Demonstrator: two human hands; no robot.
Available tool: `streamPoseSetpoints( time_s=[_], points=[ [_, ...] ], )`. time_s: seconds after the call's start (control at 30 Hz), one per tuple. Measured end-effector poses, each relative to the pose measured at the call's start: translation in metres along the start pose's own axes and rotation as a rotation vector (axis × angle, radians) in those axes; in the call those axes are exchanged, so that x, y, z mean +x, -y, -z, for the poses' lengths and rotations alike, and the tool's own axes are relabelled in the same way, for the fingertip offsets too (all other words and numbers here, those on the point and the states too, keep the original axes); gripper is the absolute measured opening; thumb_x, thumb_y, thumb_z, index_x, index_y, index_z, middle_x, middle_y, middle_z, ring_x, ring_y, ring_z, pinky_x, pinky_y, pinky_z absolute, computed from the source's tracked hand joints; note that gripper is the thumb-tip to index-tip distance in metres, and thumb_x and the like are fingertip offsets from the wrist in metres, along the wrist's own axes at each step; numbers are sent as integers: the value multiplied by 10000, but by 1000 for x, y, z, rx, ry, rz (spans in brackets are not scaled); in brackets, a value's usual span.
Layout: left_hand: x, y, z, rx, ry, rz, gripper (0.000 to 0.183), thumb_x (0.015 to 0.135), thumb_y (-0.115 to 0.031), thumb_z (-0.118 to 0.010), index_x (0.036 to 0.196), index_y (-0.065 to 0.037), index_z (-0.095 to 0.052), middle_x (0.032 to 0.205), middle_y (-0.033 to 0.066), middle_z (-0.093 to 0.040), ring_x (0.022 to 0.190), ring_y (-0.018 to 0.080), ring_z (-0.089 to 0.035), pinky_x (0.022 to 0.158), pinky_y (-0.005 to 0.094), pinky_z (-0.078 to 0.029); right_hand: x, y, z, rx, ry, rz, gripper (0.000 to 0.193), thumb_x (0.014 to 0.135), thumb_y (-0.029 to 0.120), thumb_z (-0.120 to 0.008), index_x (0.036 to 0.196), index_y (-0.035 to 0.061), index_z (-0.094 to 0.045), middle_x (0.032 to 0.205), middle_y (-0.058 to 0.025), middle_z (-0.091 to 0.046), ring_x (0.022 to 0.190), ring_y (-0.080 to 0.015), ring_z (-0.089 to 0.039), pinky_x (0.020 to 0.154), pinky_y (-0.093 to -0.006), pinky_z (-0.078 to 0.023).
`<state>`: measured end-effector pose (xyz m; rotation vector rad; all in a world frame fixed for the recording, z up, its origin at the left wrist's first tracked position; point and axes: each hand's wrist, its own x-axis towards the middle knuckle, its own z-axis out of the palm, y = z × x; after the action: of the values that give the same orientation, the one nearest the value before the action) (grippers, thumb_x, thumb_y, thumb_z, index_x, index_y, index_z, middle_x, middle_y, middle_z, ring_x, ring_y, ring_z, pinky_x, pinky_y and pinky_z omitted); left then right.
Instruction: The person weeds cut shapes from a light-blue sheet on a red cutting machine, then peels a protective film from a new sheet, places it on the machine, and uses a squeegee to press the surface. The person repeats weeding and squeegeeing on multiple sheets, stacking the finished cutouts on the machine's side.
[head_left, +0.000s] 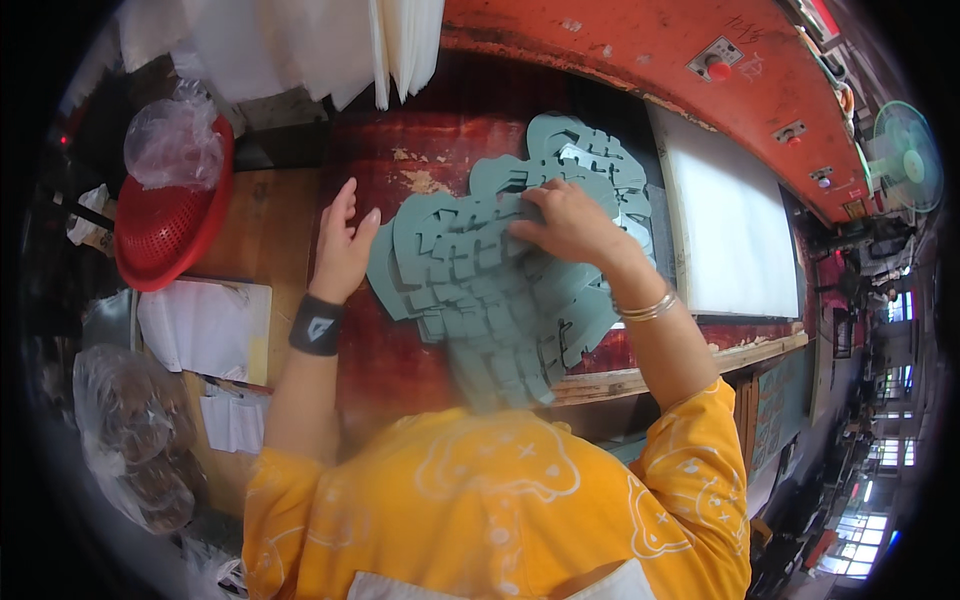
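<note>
Several thin grey-green sheets (470,245) with wavy edges and rows of cut-out slots lie overlapped in front of me. Their near part hangs down toward my body and is slightly blurred. My left hand (343,245), with a black wristband, is held upright beside their left edge, fingers apart and nothing in it. Over the middle of the sheets, my right hand (575,215) has its thumb and bent fingers closed on the cut sheet material; the exact grip is partly hidden. Bracelets circle that wrist.
A red worn table (385,350) lies beneath the sheets. An orange machine beam (630,50) with buttons crosses the far side, and a white board (725,220) lies at the right. Leftward are a red basket (165,235), plastic bags (130,430) and white papers (205,325).
</note>
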<state>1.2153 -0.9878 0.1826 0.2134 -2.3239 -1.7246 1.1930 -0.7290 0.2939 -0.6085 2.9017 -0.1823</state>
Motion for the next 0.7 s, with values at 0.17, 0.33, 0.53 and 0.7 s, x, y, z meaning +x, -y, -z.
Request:
streamPoseSetpoints(
  time_s=[0.17,0.33,0.53,0.7],
  points=[
    [-17,7,-28,341,175,-358,455,855,-244,-599,1272,-86,-508,1201,131,-567,1056,264,-535,908,366,-421,3,4,-9,-96,37,-105,544,824,450,-602,1141,8,-591,1075,-212,-601,979,-378,-575,867,-413,-462],
    [-40,-1,-14,10,132,-54,434,858,-238,-612,1257,-88,-528,1251,134,-507,1073,230,-507,904,342,-400,9,-1,15,112,293,-106,526,805,431,-626,1087,-12,-609,944,-237,-639,865,-365,-616,794,-406,-480],
    [-39,1,-25,-79,159,-138,608,847,-222,-645,1372,-65,-380,1376,183,-401,1246,239,-393,1019,359,-315,1,29,33,203,33,220,440,731,264,-713,1038,-30,-602,885,-229,-640,838,-370,-617,738,-404,-481],
    [-36,-9,13,-1197,394,98,694,825,-205,-683,1386,-12,-322,1371,145,-411,1262,224,-400,1065,366,-294,-26,50,77,442,-57,332,426,713,212,-736,1029,-33,-590,842,-198,-642,809,-326,-631,719,-383,-482]
  ],
)
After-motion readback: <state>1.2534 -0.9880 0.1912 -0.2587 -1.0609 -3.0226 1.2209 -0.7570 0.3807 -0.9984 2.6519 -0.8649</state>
